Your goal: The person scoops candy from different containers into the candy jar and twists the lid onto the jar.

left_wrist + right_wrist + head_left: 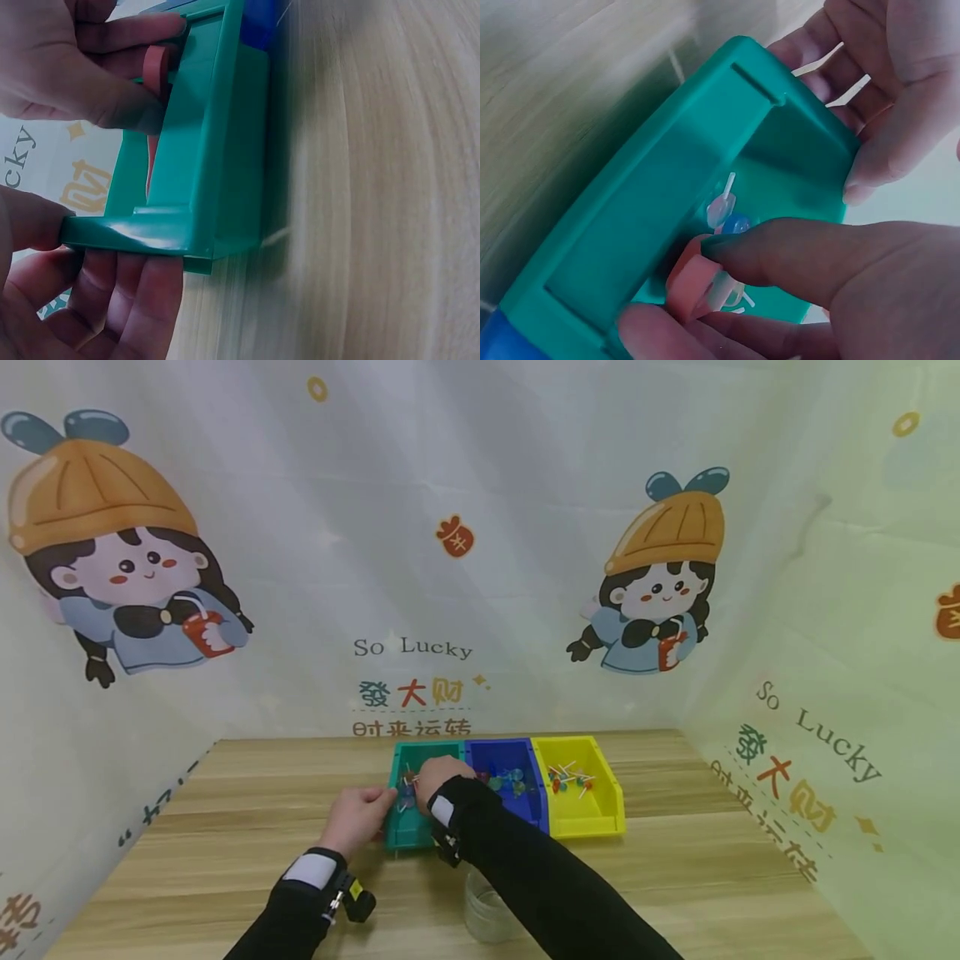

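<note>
My left hand (358, 818) grips the left wall of a green bin (420, 840); in the left wrist view its thumb is at the rim and its fingers lie against the outside. My right hand (442, 777) reaches into that bin. Between its thumb and fingers it pinches a salmon-pink bent strip (692, 283), partly hidden by the fingers; I cannot tell its exact kind. A translucent piece (721, 291) shows at the strip. Small translucent candies on white sticks, like mini lollipops (721, 206), lie beside it in the bin.
To the right of the green bin, a blue bin (537, 817) and a yellow bin (588, 827) stand in a row, each with several small colourful pieces. A clear glass jar (487, 917) stands nearer, partly under my right forearm. A printed curtain (525, 610) surrounds the wooden table (285, 793).
</note>
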`<state>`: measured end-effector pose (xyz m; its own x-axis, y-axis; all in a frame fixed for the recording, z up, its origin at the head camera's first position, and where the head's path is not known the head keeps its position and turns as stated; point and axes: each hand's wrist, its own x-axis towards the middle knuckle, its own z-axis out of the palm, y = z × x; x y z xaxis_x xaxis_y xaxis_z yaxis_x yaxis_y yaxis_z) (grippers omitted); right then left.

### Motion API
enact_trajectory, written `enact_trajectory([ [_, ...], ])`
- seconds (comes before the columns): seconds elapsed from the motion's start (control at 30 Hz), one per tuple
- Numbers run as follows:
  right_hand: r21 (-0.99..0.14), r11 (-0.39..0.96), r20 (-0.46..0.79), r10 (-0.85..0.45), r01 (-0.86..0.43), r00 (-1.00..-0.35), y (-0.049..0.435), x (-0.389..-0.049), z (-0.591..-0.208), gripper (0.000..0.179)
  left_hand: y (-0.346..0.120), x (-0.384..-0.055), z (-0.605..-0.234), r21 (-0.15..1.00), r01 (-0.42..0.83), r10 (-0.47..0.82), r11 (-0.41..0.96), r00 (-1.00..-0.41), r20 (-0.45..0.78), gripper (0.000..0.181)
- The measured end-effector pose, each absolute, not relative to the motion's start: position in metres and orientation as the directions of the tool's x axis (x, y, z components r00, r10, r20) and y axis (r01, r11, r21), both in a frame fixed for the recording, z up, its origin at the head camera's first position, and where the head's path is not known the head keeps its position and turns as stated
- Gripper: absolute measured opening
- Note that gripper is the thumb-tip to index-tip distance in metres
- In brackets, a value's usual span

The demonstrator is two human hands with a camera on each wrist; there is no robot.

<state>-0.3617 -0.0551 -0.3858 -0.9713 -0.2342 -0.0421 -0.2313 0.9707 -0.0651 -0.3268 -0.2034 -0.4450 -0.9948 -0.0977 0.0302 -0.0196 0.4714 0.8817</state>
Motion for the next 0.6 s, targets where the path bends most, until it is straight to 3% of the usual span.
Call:
enact_trajectory([
  [0.3, -0.040, 0.974, -0.038, -0.223, -0.221, -0.974, -0.076, -0.437, -0.456, 0.011, -0.204, -0.326, -0.444, 0.884, -0.013, -0.095, 0.467, -0.995, 0.036, 0.037],
  [0.6, -0.077, 0.963, -0.037, -0.262, -0.258, -0.964, -0.069, -0.420, -0.442, 0.014, -0.205, -0.327, -0.446, 0.883, -0.029, -0.100, 0.468, -0.995, 0.020, 0.039],
])
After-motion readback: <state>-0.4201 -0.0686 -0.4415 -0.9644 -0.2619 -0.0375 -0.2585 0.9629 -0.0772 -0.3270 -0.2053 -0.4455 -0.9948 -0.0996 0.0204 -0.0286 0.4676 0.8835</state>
